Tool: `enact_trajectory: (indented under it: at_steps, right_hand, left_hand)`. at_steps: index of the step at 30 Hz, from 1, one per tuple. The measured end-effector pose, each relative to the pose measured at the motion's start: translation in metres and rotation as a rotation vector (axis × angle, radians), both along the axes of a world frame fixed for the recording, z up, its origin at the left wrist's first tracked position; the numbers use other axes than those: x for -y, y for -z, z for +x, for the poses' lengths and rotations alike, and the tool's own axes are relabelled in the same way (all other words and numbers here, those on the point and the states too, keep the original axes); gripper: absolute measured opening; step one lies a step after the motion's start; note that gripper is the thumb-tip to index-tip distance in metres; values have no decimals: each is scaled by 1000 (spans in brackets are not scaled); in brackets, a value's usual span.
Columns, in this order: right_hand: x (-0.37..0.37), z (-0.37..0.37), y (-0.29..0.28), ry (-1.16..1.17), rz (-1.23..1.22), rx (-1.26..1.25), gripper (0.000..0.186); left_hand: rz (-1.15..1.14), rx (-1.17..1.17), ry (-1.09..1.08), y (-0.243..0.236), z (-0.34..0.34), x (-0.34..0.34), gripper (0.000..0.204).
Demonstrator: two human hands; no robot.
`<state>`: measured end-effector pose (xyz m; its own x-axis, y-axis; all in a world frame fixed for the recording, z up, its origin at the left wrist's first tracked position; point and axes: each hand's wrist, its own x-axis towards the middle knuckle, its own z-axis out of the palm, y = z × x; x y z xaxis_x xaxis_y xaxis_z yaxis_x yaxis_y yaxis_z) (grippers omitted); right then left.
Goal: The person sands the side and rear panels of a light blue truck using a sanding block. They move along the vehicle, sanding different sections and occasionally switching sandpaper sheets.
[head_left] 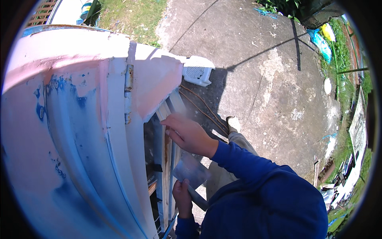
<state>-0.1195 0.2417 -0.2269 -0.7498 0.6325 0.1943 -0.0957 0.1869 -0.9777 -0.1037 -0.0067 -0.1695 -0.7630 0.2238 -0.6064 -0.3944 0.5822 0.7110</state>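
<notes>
A large pink-painted panel point(79, 131), with blue patches, bare grey areas and a rusty hinge point(128, 79), fills the left side. My right hand point(191, 135) is raised beside its lower edge over a pale frame point(166, 183), fingers curled, fingertips blurred; what they hold, if anything, is unclear. Below it, my left hand point(183, 199) grips a flat grey plate point(191, 171) at its edge. Part of the plate's lower side runs behind my blue-sleeved arm and body.
A white perforated plastic item point(197, 69) sits past the panel's corner. Orange cords point(205, 107) cross the concrete point(270, 99) by my foot. Blue and yellow bags point(320, 44), weeds and scrap boards point(350, 151) line the right. Grass point(127, 18) lies beyond the panel.
</notes>
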Motion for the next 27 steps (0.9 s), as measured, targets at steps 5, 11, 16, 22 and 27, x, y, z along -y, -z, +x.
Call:
enact_trajectory:
  at_steps: [5,11,16,22,27]
  right_hand:
    - [23,81,45,-174,-571,359,30]
    - [84,137,6,-252,-712,239,37]
    - [117,162,-29,-276,-516,317,21]
    - [180,199,-72,-591,-126,449,21]
    - [263,205,-106,-842,227,325,22]
  left_hand:
    - [76,121,28,10,-10,16,22]
    - [148,246,78,-3,10,25,32]
    - [180,409,255,-8,27,94,20]
    - [431,369,352,-41,55,185,50]
    - [238,485,792,-60,75,253,46]
